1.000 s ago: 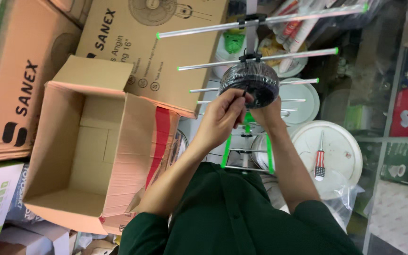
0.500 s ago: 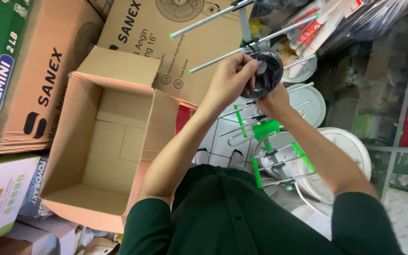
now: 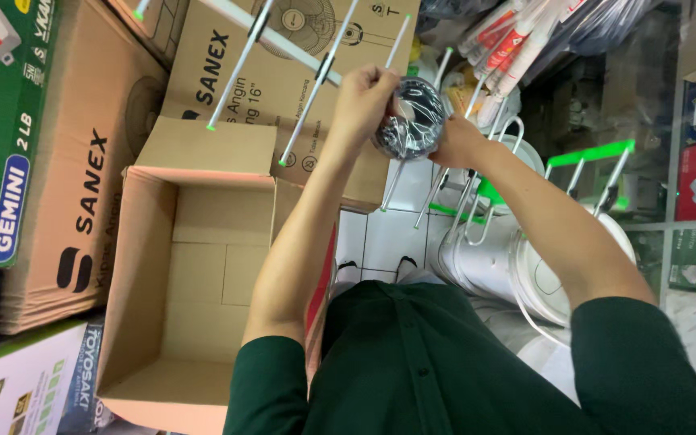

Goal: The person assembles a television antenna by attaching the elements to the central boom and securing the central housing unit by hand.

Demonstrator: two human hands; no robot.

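2 hands hold 1 bundle between them: the left hand (image 3: 362,98) has its grip curled over the top edge of a coil of black cable (image 3: 409,118) wrapped in clear plastic, fingers pressed together on it, while the right hand (image 3: 457,143) pinches the coil from the other side, thumb toward the plastic. The coil sits at chest height in front of the person, above the floor tiles and the white buckets (image 3: 517,266), held up probably so the wrap can be worked with both hands. Behind it hangs an aerial of thin metal rods (image 3: 316,80) with green tips, seemingly joined to the coil, so lifting the coil carries the rods too. An open, empty cardboard box (image 3: 195,266) stands just beside the left forearm, flaps out. Flat printed cartons (image 3: 283,40) lean behind.

Against the frame 0.5 s ago, the rods have swung steeper and further left across the cartons, and the hands sit a little lower and closer together on the coil.
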